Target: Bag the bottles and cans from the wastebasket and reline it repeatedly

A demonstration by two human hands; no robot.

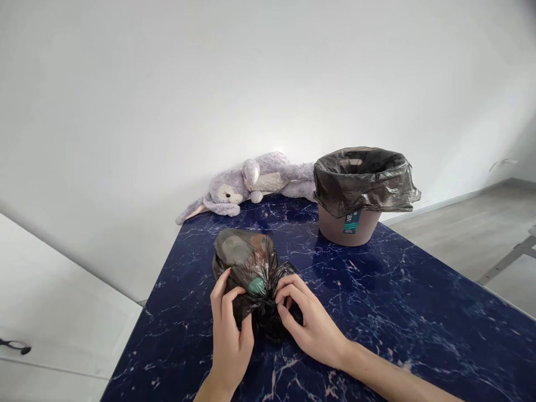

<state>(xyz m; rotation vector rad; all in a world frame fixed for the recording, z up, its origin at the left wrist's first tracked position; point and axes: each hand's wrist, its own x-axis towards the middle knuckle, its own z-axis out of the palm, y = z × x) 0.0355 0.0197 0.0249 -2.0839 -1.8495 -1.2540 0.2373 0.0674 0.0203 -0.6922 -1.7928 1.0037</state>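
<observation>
A filled black garbage bag (245,254) lies on the blue marbled table (176,335), its thin plastic showing a green item and other shapes inside. The bag's gathered, twisted neck faces me. My left hand (230,329) rests at the left of the neck, fingers bent around the plastic. At the right side of the neck, my right hand (304,318) pinches the gathered plastic between thumb and fingers. Folds of the bag partly hide what the fingertips grip.
A pinkish-brown trash bin (364,228) lined with a black bag stands at the back right. Along the wall lies a grey plush bunny (268,173). A white cabinet (54,312) with a black handle is at the left, below table height.
</observation>
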